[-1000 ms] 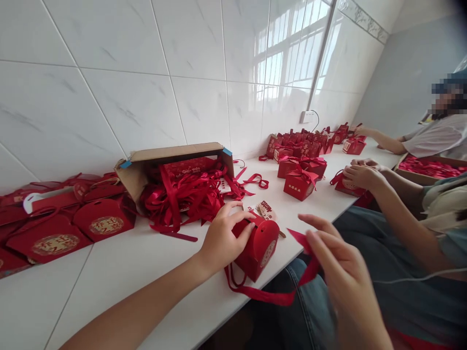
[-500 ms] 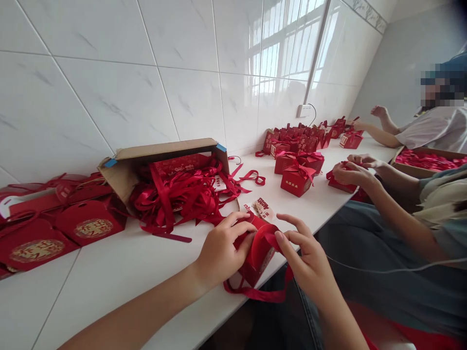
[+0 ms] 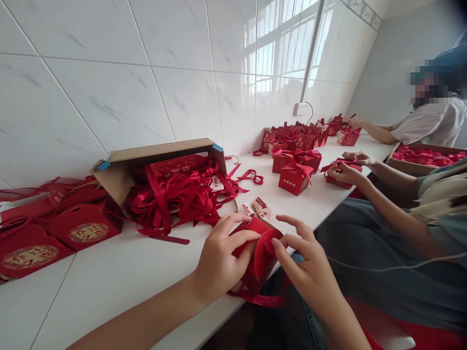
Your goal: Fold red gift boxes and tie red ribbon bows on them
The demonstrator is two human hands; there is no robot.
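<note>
A small red gift box (image 3: pixel 260 278) stands at the table's front edge with its curved top flaps partly raised. My left hand (image 3: pixel 223 250) is closed on its left side, thumb and fingers at the flaps. With thumb and forefinger, my right hand (image 3: pixel 304 255) pinches a red ribbon (image 3: pixel 269 247) against the right flap; its other fingers are lifted. More ribbon loops below the box, over the table edge. Just behind the box lie small printed cards (image 3: pixel 263 209). Part of the box is hidden by my fingers.
An open cardboard carton (image 3: pixel 160 151) full of red ribbons lies behind my left hand. Larger red boxes (image 3: pixel 89 232) line the left. Finished bow-tied boxes (image 3: pixel 295 179) stand to the right. A co-worker's hands (image 3: pixel 346 171) work close by, with another person (image 3: pixel 434 116) beyond.
The view has shifted slightly. My fingers stay on the box while its right flap opens a little wider toward me. The neighbouring co-worker's hands moved on their box; the farther person's raised hand came down.
</note>
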